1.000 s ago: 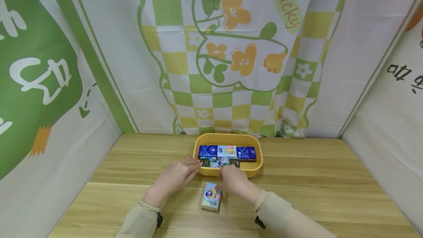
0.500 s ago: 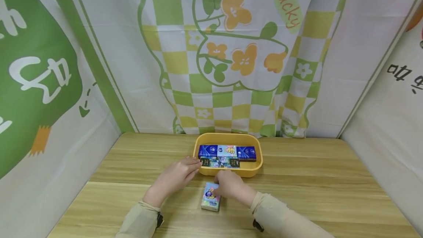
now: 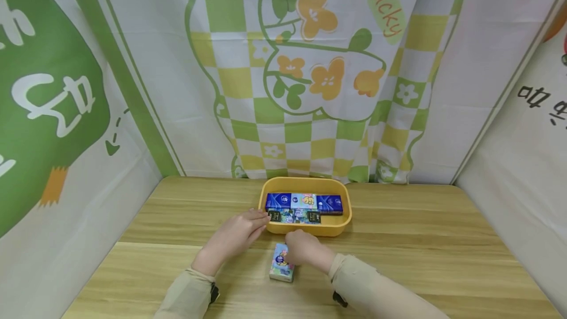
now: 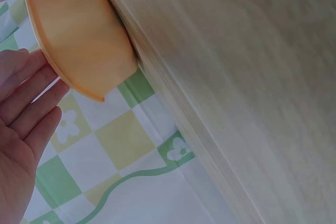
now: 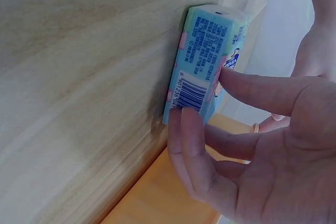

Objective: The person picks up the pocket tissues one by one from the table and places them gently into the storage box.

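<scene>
A light-blue pocket tissue pack [image 3: 281, 273] with a yellow cartoon print lies flat on the table in front of a yellow plastic bin [image 3: 330, 230]. My right hand [image 3: 306, 248] pinches its right side: in the right wrist view the thumb is on the printed top of the pack [image 5: 202, 51] and the fingertips are at the barcode end. My left hand [image 3: 235, 235] rests its extended fingers against the left front rim of the bin, also seen in the left wrist view on the bin's edge [image 4: 79, 35]. Some right-hand fingers are hidden in the head view.
Inside the bin, a back row has a blue pack [image 3: 278, 201], a light-blue pack [image 3: 304, 202] and another blue pack [image 3: 330, 204]. Two dark floral packs [image 3: 305, 216] lie at the front left. A checkered curtain [image 3: 310, 132] hangs behind the wooden table [image 3: 407, 250].
My right hand has moved left and a little toward me from the bin's front rim, onto the tissue pack. The left hand stays at the bin.
</scene>
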Demonstrator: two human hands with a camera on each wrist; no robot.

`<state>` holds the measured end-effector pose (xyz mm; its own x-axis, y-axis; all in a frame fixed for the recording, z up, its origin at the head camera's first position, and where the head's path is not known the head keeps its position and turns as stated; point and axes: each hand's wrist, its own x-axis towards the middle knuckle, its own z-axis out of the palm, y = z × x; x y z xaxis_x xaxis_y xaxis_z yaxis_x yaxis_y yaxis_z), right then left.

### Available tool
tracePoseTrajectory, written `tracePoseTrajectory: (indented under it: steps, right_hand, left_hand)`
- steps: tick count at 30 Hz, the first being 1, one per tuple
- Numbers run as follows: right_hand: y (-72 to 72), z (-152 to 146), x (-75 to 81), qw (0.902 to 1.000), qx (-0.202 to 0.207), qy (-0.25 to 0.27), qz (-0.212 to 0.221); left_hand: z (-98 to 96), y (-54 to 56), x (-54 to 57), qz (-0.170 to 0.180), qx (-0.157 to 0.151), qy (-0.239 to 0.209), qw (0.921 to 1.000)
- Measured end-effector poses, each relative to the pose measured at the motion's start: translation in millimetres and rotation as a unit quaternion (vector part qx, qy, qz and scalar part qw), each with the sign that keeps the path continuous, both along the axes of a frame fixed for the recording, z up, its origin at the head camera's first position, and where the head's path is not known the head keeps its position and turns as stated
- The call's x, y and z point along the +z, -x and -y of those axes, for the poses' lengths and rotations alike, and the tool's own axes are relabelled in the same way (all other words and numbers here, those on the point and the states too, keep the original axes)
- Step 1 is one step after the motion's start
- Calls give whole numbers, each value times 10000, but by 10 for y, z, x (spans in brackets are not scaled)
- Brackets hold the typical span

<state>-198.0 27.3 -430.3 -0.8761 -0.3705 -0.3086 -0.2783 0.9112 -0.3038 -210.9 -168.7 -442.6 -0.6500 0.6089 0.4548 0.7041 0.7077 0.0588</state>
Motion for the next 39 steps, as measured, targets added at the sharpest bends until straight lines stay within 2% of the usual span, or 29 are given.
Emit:
tracePoseTrajectory:
  steps: [5,13,20,23,34,39]
  right_hand:
    - [11,35,7,9997,9,-95,217]
    - [21,71,1,9995,39,-250,205]
    - [48,21,31,9985,-14,180,509]
    - [41,-12,32,9971,-44,434,618]
    - [20,-67,48,9968,88,704,368]
    - [11,-76,58,9974,102,640,328]
  left_hand:
    - [1,-1,7,83,46,18,10000]
    - [-2,4,32,111,59,15,9999]
    - [-2,15,29,18,16,5,10000]
    - [1,9,23,95,37,12,9999]
    - [2,-3,20,196,42,47,9998]
    - [1,-3,22,173,35,54,9998]
